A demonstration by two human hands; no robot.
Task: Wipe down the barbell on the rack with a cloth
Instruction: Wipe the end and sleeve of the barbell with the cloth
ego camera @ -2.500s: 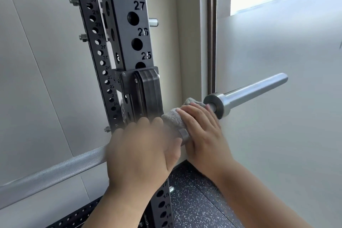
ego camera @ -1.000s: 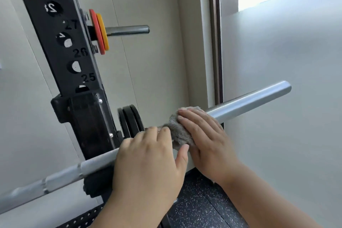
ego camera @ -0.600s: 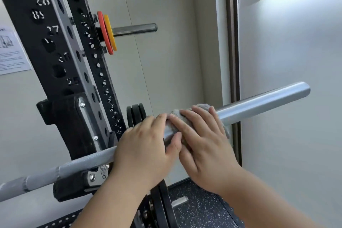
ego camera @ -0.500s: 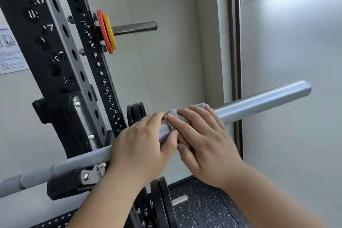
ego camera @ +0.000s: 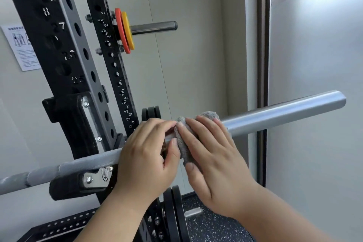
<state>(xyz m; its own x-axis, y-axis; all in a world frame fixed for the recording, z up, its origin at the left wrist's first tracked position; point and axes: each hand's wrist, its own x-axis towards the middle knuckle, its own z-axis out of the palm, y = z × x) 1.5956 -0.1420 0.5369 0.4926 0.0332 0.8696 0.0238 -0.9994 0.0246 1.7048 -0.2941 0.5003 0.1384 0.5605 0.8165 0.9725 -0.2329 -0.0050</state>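
The silver barbell [ego camera: 279, 116] lies across the black rack [ego camera: 64, 68], held in a J-hook [ego camera: 78, 181], its sleeve pointing up and right. A small grey cloth [ego camera: 183, 148] is wrapped around the bar near the sleeve's inner end. My right hand [ego camera: 212, 155] grips the cloth around the bar, fingers over the top and thumb beneath. My left hand [ego camera: 145, 155] grips the bar just left of the cloth, its thumb touching the cloth's edge. The collar is hidden under the hands.
A red and a yellow plate [ego camera: 124, 30] sit on a storage peg high on the rack. Black plates [ego camera: 172, 216] hang low behind my wrists. A paper notice [ego camera: 19, 47] is on the left wall. A frosted panel [ego camera: 318, 124] stands close on the right; speckled floor below.
The view has swung left since the earliest frame, showing the rack from its side. Both hands stay together on the bar, the cloth shifting slightly under my right hand.
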